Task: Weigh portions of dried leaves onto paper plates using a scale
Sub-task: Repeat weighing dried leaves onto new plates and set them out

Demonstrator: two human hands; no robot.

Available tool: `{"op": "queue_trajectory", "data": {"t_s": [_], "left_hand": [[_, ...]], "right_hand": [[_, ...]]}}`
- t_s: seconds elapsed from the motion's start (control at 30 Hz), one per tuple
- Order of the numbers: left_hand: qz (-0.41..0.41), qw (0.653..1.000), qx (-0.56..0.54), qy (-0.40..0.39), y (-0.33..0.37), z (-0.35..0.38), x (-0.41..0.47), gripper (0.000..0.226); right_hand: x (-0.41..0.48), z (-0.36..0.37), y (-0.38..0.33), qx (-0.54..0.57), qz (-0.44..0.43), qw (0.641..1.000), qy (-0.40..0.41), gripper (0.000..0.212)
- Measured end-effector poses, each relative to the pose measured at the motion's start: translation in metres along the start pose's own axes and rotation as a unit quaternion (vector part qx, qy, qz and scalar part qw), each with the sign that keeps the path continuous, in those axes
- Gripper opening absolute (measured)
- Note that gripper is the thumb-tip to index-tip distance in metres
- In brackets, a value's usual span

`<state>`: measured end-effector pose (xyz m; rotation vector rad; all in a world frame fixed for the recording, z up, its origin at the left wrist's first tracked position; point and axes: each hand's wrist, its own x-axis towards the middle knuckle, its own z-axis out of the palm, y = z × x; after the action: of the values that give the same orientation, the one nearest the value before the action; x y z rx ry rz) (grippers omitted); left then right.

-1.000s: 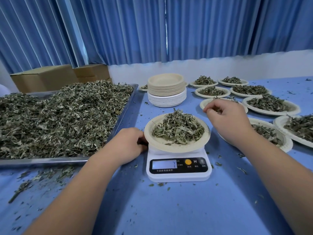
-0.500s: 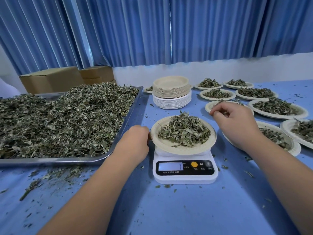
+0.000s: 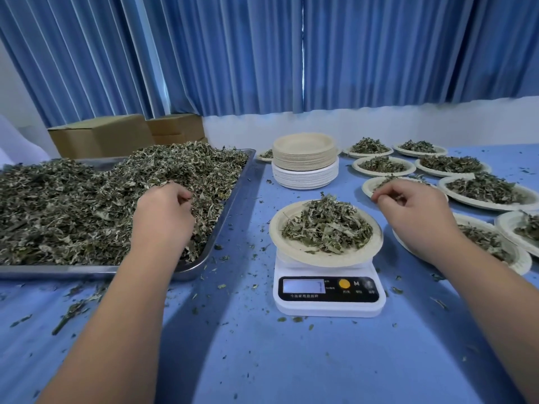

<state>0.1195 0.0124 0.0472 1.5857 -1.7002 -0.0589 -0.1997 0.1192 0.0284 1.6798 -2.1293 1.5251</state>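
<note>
Left hand [image 3: 164, 212] is gripping dried leaves [image 3: 73, 205] in one tray [image 3: 58, 269], right hand [image 3: 417, 214] seemingly pinching some, one filled plate [image 3: 291, 252] sitting on one scale [image 3: 326, 307], roughly nine more plates [image 3: 443, 185] lying at right.

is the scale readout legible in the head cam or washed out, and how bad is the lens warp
Head view: the display on the scale glows pale, its digits too faint to read. Head view: wide-angle warp fans the curtains outward toward the edges. Head view: the dried leaves look sharp, and soft arm shadows fall on the blue table.
</note>
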Motion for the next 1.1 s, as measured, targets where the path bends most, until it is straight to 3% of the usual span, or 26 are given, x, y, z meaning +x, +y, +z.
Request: {"op": "queue_trajectory", "data": {"t_s": [0.1, 0.23, 0.47, 0.57, 0.7, 0.83, 0.9, 1.1], "left_hand": [[-0.015, 0.999, 0.013, -0.038, -0.003, 0.002, -0.001, 0.034], [0.012, 0.998, -0.047, -0.038, 0.005, 0.008, -0.005, 0.041], [0.059, 0.982, -0.158, -0.089, 0.031, 0.023, -0.025, 0.021], [0.075, 0.981, -0.124, -0.128, 0.042, 0.028, -0.035, 0.015], [0.007, 0.967, -0.101, -0.236, 0.048, 0.034, -0.042, 0.043], [-0.027, 0.941, -0.081, -0.326, 0.051, 0.039, -0.046, 0.06], [-0.056, 0.926, -0.115, -0.356, 0.052, 0.041, -0.047, 0.059], [-0.13, 0.871, -0.301, -0.365, 0.06, 0.035, -0.051, 0.039]], "right_hand": [[0.0, 0.001, -0.001, -0.002, -0.004, 1.0, 0.0, 0.018], [0.0, 0.0, -0.001, 0.0, -0.007, 1.0, 0.003, 0.018], [0.001, 0.001, -0.001, -0.014, -0.007, 1.0, -0.004, 0.018], [0.001, 0.0, -0.001, -0.04, 0.001, 0.999, -0.003, 0.018], [0.002, -0.001, 0.0, -0.095, 0.017, 0.994, -0.042, 0.042], [0.003, 0.0, -0.003, -0.144, 0.085, 0.981, -0.094, 0.064], [0.003, 0.001, -0.002, -0.14, 0.123, 0.976, -0.111, 0.067], [0.001, -0.001, -0.009, 0.017, 0.219, 0.963, -0.158, 0.058]]}}
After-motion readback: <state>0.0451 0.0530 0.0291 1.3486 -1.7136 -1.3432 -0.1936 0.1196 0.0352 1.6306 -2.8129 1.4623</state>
